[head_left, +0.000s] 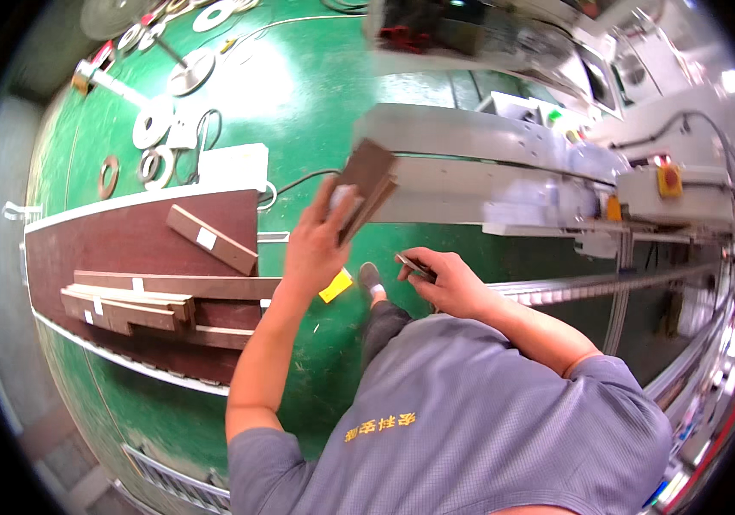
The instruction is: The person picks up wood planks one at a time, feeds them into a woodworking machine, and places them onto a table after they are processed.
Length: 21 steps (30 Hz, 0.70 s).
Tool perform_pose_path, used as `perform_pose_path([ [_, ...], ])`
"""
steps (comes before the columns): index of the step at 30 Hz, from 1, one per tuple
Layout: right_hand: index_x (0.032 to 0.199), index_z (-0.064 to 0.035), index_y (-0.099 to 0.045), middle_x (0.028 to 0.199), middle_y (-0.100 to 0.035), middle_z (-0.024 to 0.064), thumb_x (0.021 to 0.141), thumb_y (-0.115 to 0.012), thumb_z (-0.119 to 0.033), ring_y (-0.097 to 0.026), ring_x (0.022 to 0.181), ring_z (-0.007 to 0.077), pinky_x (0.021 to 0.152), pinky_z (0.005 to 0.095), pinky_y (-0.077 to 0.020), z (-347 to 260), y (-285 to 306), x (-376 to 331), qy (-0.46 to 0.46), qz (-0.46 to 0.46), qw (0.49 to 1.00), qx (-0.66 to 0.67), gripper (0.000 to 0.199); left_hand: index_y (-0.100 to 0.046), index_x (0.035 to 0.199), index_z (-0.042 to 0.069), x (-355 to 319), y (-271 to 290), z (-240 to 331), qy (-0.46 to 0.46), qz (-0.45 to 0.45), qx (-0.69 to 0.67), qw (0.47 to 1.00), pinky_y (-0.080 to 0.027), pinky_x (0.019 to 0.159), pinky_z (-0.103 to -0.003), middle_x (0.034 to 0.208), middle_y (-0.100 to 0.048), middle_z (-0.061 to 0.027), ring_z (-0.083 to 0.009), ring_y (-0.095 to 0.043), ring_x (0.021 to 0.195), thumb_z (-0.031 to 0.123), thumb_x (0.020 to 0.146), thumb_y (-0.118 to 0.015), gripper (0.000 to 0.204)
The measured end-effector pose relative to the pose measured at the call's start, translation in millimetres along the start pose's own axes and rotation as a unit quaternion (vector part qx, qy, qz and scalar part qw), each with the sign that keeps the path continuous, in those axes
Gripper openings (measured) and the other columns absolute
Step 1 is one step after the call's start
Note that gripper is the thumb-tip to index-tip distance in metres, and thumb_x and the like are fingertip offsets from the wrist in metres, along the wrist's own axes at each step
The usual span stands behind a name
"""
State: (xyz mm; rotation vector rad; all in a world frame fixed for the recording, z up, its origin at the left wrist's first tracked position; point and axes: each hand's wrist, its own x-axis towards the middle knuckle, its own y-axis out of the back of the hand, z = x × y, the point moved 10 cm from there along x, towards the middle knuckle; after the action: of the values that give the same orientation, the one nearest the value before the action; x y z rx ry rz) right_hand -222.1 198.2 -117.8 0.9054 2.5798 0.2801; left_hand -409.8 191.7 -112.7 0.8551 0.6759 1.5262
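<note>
Left hand (320,240) is raised at chest height, fingers clamped around a short stack of dark brown wooden strips (367,182), held tilted above the green floor (299,94). Right hand (440,279) sits just beside it, lower, pinching a small thin dark tool (414,268) between thumb and fingers; what kind cannot be told.

On the dark brown desk (118,240) at the left, several long brown wooden strips with white labels (140,300) lie stacked, one separate short piece (211,239) above them. Judged from this: one bundle in hand, most stock lying untouched on the desk. A grey conveyor machine (470,163) stands ahead.
</note>
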Motion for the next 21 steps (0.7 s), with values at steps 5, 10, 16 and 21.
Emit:
perform_pose_path([
  [5, 0.124, -0.0004, -0.059, 0.094, -0.072, 0.0058, 0.091, -0.060, -0.002, -0.051, 0.063, 0.0095, 0.061, 0.0264, -0.0469, 26.0, 57.2, -59.6, 0.043, 0.106, 0.993, 0.029, 0.033, -0.045, 0.150, 0.027, 75.8, -108.5, 90.9, -0.166, -0.168, 0.104, 0.966, -0.048, 0.102, -0.044, 0.160, -0.035, -0.0097, -0.0357, -0.053, 0.130, 0.013, 0.073, -0.078, 0.085],
  [10, 0.123, -0.0001, -0.060, 0.095, -0.071, 0.0100, 0.089, -0.061, -0.001, -0.061, 0.069, 0.0118, 0.066, 0.0290, -0.0518, 76.2, 112.3, -113.9, -0.021, 0.197, 0.977, 0.076, 0.033, -0.046, 0.149, 0.017, 84.1, -118.3, 105.4, -0.138, -0.124, 0.080, 0.979, -0.037, 0.114, -0.047, 0.158, -0.035, -0.0135, -0.0354, -0.044, 0.136, 0.024, 0.072, -0.083, 0.085],
  [16, 0.131, -0.0002, -0.060, 0.109, -0.069, 0.0073, 0.093, -0.054, 0.000, -0.056, 0.074, 0.0076, 0.072, 0.0258, -0.0502, 149.7, 161.5, -179.4, -0.045, 0.317, 0.938, 0.137, 0.039, -0.058, 0.129, 0.006, 58.3, -82.5, 54.7, 0.000, -0.042, 0.064, 0.997, -0.035, 0.116, -0.046, 0.148, -0.044, -0.0163, -0.0371, -0.042, 0.137, 0.028, 0.064, -0.091, 0.076],
  [21, 0.127, -0.0014, -0.060, 0.085, -0.058, -0.0007, 0.098, -0.053, -0.005, -0.046, 0.065, 0.0054, 0.057, 0.0245, -0.0421, 178.6, 189.9, -199.8, -0.057, 0.323, 0.911, 0.251, 0.030, -0.058, 0.125, 0.004, 109.4, -64.7, 169.0, -0.069, 0.033, -0.082, 0.994, -0.053, 0.082, -0.033, 0.103, -0.067, -0.0132, -0.0212, -0.067, 0.091, 0.009, 0.077, -0.084, 0.055],
])
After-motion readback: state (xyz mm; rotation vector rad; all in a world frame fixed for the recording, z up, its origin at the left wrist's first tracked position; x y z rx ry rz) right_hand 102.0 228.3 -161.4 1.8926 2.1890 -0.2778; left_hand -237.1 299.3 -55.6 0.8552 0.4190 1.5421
